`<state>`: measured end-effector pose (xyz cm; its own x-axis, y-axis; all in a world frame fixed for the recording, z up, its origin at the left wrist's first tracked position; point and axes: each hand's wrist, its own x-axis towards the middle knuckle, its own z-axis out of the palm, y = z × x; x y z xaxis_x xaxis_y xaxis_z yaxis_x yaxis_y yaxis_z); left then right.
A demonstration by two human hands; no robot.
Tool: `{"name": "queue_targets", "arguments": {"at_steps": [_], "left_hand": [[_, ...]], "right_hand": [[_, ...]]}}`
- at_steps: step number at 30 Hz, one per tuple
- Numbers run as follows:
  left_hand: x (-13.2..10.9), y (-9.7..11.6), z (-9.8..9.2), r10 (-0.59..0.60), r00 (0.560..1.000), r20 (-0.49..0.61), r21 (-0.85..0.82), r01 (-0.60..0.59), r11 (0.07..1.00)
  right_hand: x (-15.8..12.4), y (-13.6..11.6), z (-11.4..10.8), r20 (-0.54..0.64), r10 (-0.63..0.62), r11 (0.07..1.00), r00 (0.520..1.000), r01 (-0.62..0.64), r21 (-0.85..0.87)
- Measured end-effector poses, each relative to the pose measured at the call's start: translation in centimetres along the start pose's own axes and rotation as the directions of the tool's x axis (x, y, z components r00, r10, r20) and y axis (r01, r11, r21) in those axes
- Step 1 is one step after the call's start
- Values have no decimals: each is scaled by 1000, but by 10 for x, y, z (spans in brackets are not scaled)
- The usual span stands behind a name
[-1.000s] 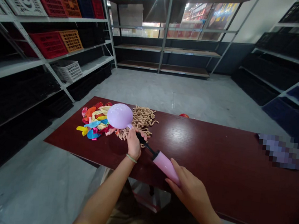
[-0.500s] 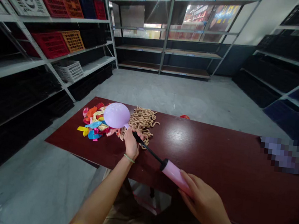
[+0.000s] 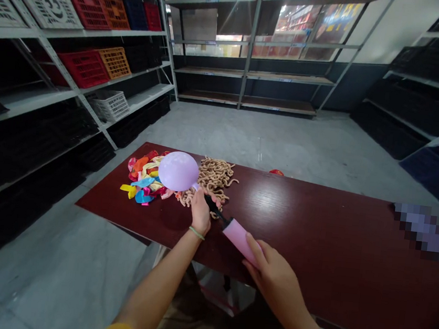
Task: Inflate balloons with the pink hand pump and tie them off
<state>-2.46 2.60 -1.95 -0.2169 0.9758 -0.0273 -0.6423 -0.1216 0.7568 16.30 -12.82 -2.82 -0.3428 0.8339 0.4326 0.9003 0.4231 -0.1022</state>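
A purple balloon (image 3: pixel 178 171), partly inflated, sits on the end of a hand pump. My left hand (image 3: pixel 201 211) is closed around the balloon's neck and the pump's black end. My right hand (image 3: pixel 271 270) grips the pink barrel of the balloon pump (image 3: pixel 240 239), and only a short length of black rod shows between the two hands. Behind the balloon lies a pile of uninflated balloons (image 3: pixel 139 168) in several colours. Beside them is a heap of beige, curled, cord-like pieces (image 3: pixel 216 174), partly hidden by my left hand.
A dark red table (image 3: pixel 308 222) stretches out to the right, with a blurred purple item (image 3: pixel 429 230) at its far end. Metal shelving with crates (image 3: pixel 83 67) stands on the left, and more shelves (image 3: pixel 249 75) stand behind. A small red object (image 3: pixel 276 172) shows past the table's back edge.
My right hand has pushed the pink barrel up and left toward my left hand, shortening the visible rod. The whole view has shifted slightly, and the balloon looks about the same size.
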Motion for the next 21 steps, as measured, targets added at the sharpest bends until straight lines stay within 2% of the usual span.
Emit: {"name": "queue_targets", "arguments": {"at_steps": [5, 9, 14, 18, 21], "left_hand": [[-1, -2, 2, 7, 1000, 3, -22, -7, 1000], [-1, 0, 3, -8, 1000, -4, -22, 7, 1000], [2, 1, 3, -10, 1000, -14, 6, 10, 1000], [1, -2, 4, -8, 1000, 1, 51, 8, 999], [1, -3, 4, -8, 1000, 17, 70, 6, 998]], "right_hand": [[-54, 36, -18, -50, -37, 995, 998, 32, -91], [-70, 47, -25, -82, -62, 990, 995, 50, -133], [-43, 37, -18, -91, -51, 988, 995, 37, -148], [-1, 13, -6, -114, -47, 987, 992, 29, -156], [24, -7, 4, -110, 1, 992, 994, -15, -125]]}}
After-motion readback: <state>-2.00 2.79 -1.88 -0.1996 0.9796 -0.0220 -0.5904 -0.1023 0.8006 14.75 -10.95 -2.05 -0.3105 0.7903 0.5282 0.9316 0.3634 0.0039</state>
